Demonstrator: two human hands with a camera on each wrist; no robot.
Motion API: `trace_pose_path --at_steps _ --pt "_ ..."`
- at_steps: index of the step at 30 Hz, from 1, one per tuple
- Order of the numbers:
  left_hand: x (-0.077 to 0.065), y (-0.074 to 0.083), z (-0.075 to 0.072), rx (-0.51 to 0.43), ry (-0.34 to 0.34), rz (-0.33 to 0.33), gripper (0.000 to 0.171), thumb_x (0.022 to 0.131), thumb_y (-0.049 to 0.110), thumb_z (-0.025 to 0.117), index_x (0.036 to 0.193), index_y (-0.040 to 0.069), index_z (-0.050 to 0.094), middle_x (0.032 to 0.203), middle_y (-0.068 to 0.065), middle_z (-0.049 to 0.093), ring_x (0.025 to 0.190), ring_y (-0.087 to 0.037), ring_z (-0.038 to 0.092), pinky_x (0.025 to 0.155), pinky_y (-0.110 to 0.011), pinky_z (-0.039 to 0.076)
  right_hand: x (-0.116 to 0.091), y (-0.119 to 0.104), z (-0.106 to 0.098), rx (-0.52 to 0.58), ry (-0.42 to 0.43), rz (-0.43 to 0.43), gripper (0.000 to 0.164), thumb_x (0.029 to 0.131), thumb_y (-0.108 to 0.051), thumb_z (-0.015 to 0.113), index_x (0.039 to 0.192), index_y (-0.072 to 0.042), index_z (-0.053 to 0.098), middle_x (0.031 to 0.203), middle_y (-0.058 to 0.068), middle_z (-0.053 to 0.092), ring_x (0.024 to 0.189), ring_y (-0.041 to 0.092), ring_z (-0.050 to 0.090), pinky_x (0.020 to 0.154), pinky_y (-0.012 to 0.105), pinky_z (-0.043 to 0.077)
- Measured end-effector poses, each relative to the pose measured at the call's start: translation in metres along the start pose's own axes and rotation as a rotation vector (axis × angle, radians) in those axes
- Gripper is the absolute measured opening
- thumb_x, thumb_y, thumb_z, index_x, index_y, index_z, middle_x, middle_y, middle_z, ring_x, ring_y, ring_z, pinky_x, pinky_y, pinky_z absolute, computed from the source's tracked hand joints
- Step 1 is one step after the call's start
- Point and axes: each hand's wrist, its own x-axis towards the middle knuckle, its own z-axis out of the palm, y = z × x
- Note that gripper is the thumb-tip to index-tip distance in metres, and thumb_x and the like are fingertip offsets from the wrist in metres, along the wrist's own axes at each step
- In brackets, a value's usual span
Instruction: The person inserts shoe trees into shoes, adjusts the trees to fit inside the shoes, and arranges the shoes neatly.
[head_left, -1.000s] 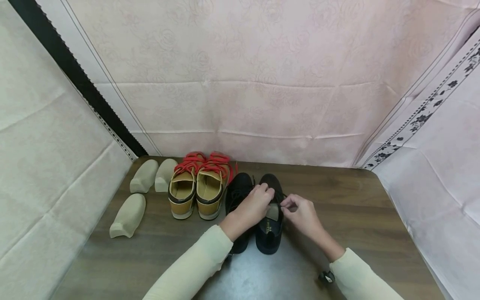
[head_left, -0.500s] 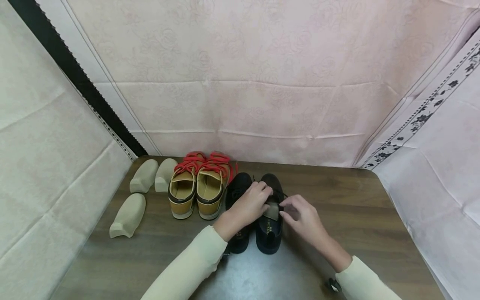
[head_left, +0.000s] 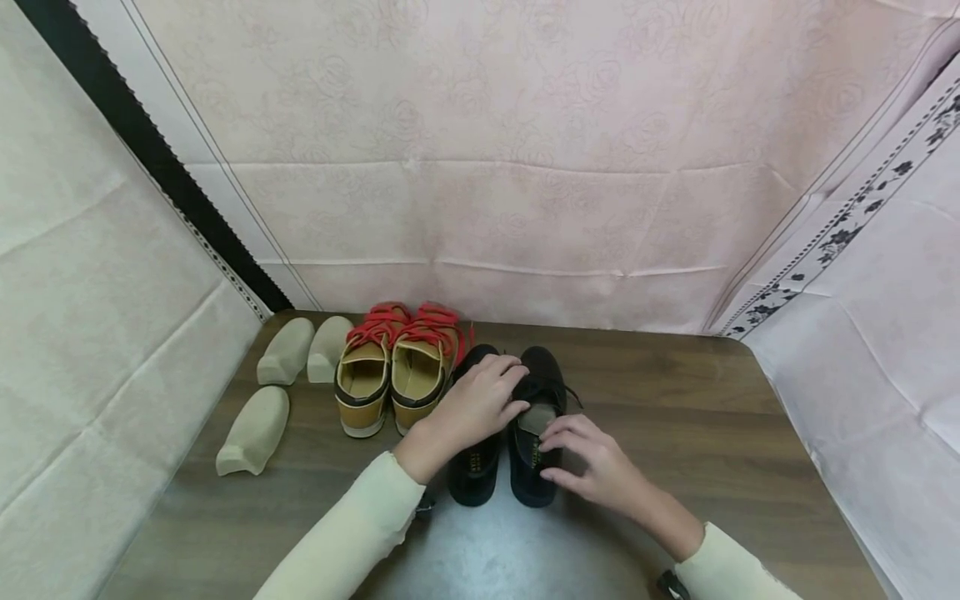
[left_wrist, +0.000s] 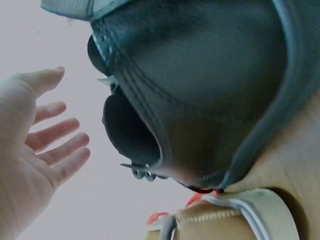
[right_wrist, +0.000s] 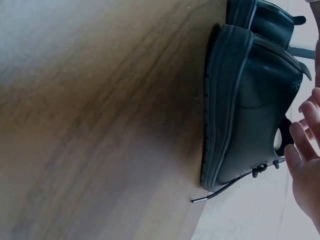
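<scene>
Two black lace-up shoes, a left shoe (head_left: 472, 487) and a right shoe (head_left: 536, 492), stand side by side on the wooden surface, toes away from me. My left hand (head_left: 476, 400) hovers over the left shoe with relaxed fingers; in the left wrist view this hand (left_wrist: 35, 140) holds nothing. Over the right shoe's opening is my right hand (head_left: 592, 460), its fingers loosely bent and nothing pinched. The right wrist view has those fingers (right_wrist: 305, 137) beside the shoe opening. A black lace (right_wrist: 220, 193) trails from the right shoe down to the surface.
Left of the black shoes is a tan pair with red laces, a left one (head_left: 363, 408) and a right one (head_left: 414, 400). Farther left lie three beige toe-shaped forms, one of them nearest me (head_left: 253, 429). A pale patterned cloth (head_left: 480, 208) hangs behind.
Both hands have come away from the right shoe's laces. The left hand moved left over the left shoe; the right hand let go and drew back toward the heel.
</scene>
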Motion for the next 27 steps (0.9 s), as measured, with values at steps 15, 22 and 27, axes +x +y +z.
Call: trace_pose_path --at_steps 15,22,27 --pt "-0.025 -0.010 -0.004 0.035 0.063 0.058 0.049 0.097 0.038 0.072 0.133 0.005 0.067 0.139 -0.016 0.063 0.128 -0.029 0.061 0.107 -0.042 0.052 -0.008 -0.008 0.013 -0.026 -0.036 -0.120 0.024 0.083 -0.006 0.084 0.098 -0.014 0.068 0.101 -0.003 0.070 0.094 0.010 0.066 0.087 0.015 0.053" --pt "-0.033 -0.009 -0.004 0.097 0.080 0.070 0.055 0.098 0.043 0.070 0.137 0.005 0.064 0.145 -0.018 0.059 0.136 -0.031 0.057 0.116 -0.044 0.044 -0.009 -0.009 0.019 -0.072 0.052 -0.219 0.025 0.078 -0.001 0.083 0.094 -0.014 0.070 0.100 -0.006 0.067 0.093 0.008 0.066 0.085 0.014 0.054" --pt "-0.035 -0.009 -0.004 0.131 0.062 0.061 0.064 0.099 0.050 0.066 0.144 0.006 0.058 0.153 -0.018 0.052 0.144 -0.034 0.049 0.119 -0.046 0.040 -0.011 -0.010 0.021 -0.083 0.081 -0.234 0.024 0.078 0.002 0.082 0.093 -0.013 0.070 0.099 -0.005 0.067 0.091 0.009 0.066 0.085 0.015 0.055"
